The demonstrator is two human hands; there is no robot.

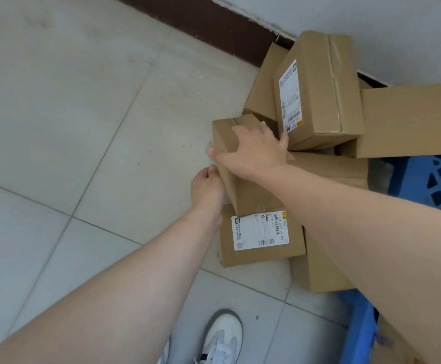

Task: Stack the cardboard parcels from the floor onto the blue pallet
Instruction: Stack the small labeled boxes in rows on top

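A pile of brown cardboard parcels lies on the tiled floor by the wall. My right hand (pixel 251 151) lies spread over the top of a plain tilted parcel (pixel 243 190) at the pile's left edge. My left hand (pixel 206 187) grips that same parcel's left side from below. Under it rests a flat parcel with a white label (pixel 261 237). Behind stands a taller labelled parcel (pixel 319 88), and a long parcel (pixel 411 119) lies at the right. The blue pallet (pixel 429 179) shows at the right edge, partly hidden by my right arm.
A dark skirting board (pixel 201 19) runs along the grey wall behind the pile. Pale floor tiles (pixel 69 114) spread to the left. My white shoe (pixel 222 337) stands near the bottom. A blue pallet edge (pixel 358 334) shows at the lower right.
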